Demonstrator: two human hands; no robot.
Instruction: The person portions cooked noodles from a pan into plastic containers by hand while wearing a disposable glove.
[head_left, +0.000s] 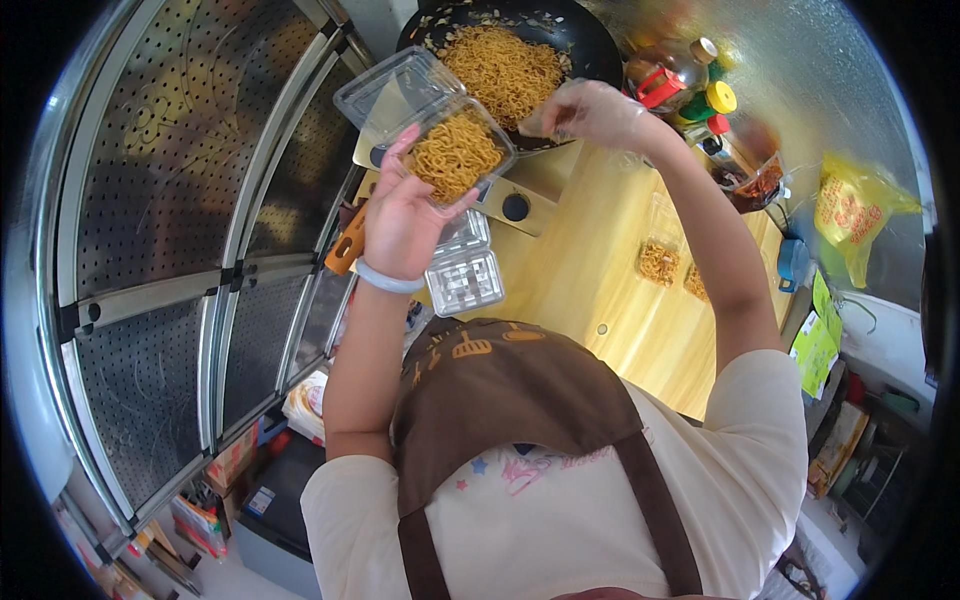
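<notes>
My left hand holds a clear plastic clamshell box from below, tilted, its lid swung back to the upper left. Fried noodles fill its base. My right hand, in a thin clear plastic glove, is over the near right rim of a black wok, with its fingers bent down; whether they pinch anything is hard to see. A heap of noodles lies in the wok beside bits of vegetable. Below my left hand, an empty clear box lies open on the counter.
Noodle-filled clear boxes rest on the wooden counter under my right arm. Bottles, a bag of dark red sauce and a blue cup line the right side. A yellow bag hangs there. Perforated metal panels stand left.
</notes>
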